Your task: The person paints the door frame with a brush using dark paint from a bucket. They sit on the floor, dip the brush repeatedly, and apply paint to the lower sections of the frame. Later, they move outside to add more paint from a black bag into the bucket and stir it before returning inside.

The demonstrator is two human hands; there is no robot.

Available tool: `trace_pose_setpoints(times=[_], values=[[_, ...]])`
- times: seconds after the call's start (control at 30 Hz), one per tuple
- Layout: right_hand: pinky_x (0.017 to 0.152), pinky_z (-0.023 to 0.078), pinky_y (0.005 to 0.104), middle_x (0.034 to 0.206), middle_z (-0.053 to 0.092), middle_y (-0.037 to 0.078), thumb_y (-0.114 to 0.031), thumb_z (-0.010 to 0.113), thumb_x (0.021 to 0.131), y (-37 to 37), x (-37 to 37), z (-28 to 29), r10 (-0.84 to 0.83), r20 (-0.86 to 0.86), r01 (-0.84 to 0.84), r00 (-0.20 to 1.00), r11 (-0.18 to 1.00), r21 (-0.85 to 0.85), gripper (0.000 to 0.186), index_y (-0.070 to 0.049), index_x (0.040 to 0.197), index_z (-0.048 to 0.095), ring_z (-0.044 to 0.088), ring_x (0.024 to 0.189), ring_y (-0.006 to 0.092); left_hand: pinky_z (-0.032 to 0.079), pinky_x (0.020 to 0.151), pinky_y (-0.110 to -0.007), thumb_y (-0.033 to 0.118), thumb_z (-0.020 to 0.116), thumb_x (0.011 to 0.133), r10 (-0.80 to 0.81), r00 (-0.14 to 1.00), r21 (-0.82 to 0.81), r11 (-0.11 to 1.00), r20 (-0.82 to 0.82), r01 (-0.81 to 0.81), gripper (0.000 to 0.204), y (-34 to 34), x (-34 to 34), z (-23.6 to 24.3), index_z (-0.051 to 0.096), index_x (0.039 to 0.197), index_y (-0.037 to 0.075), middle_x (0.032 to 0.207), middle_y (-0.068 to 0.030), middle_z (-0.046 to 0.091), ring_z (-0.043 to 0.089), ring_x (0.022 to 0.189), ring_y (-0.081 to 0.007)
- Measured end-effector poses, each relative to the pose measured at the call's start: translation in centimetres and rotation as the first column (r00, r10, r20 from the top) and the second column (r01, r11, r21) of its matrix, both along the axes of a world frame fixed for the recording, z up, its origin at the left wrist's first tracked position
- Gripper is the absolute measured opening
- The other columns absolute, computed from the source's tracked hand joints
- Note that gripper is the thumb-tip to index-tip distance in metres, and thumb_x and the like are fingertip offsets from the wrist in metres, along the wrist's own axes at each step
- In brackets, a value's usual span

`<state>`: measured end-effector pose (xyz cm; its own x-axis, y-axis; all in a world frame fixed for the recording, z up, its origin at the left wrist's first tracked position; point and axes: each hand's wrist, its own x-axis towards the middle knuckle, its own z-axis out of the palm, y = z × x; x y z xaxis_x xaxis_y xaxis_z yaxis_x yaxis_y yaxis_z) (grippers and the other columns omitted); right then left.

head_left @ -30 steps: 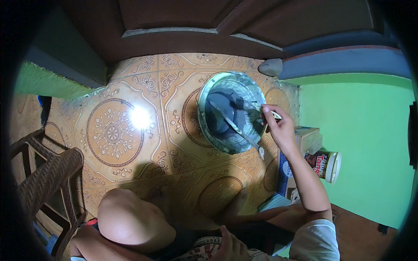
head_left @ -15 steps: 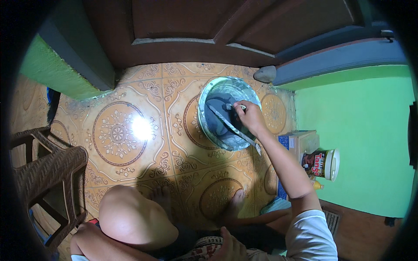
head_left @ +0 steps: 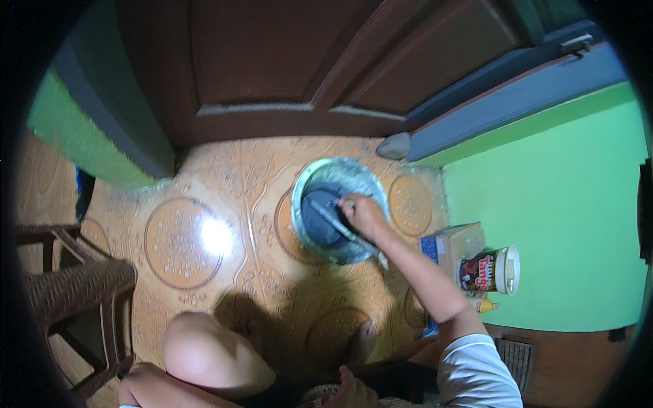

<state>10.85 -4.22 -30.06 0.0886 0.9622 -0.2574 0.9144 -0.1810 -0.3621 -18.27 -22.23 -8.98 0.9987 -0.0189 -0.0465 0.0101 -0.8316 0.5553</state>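
A round bucket point(head_left: 376, 183) with a smeared pale rim stands on the tiled floor, dark grey wet stuff point(head_left: 320, 230) inside it. My right hand point(head_left: 367, 216) reaches over it, fingers closed on a short pale handle whose lower end I cannot make out. Beneath that hand a long, thin, grey-smeared strip point(head_left: 341, 228) slants across the bucket, its near end jutting past the rim. In my lap at the lower edge lies my left hand point(head_left: 354, 393), partly cut off, its visible fingers loosely apart with nothing seen in them.
Beyond the bucket is a brown panelled door point(head_left: 255, 61), with a grey stone point(head_left: 394, 145) at its corner. On the right stand a cardboard box point(head_left: 459, 245), a printed tub point(head_left: 486, 270) and a small yellow bottle point(head_left: 486, 305) beside the green wall. A brown woven-pattern chair point(head_left: 78, 289) is at left.
The whole view has shifted, showing more of the door and placing the bucket lower and further left. My right hand is still over the bucket with the handle in its fingers.
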Motion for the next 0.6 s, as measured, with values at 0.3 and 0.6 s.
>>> trace_pose_setpoints(times=[0.3, 0.6], values=[[0.083, 0.053, 0.0434, 0.103, 0.07, 0.021, -0.027, 0.062, 0.095, -0.1, 2.2, 8.8, 0.055, -0.067, -0.045, 0.996, 0.989, 0.143, 0.027, -0.002, 0.102, 0.073, 0.068, 0.089, 0.0381, 0.039, 0.102, -0.061, 0.026, 0.053, 0.092, -0.037, 0.995, 0.022, 0.999, -0.089, 0.039, 0.037, 0.7, 2.1, 7.1, 0.067, 0.119, 0.005, 0.113, -0.0146, 0.066, 0.062, 0.103, -0.0323], [0.069, 0.055, 0.0352, 0.089, 0.073, 0.016, -0.023, 0.066, 0.094, -2.7, 3.8, 12.4, -0.01, -0.25, 0.044, 0.968, 0.99, 0.131, 0.023, -0.002, 0.103, 0.073, 0.071, 0.071, 0.0233, 0.041, 0.101, -0.06, 0.027, 0.054, 0.094, 0.215, 0.976, -0.261, 0.945, 0.034, -0.199, 0.032, 3.0, -1.2, 15.8, 0.066, 0.114, 0.004, 0.104, -0.0147, 0.066, 0.062, 0.101, -0.0365]])
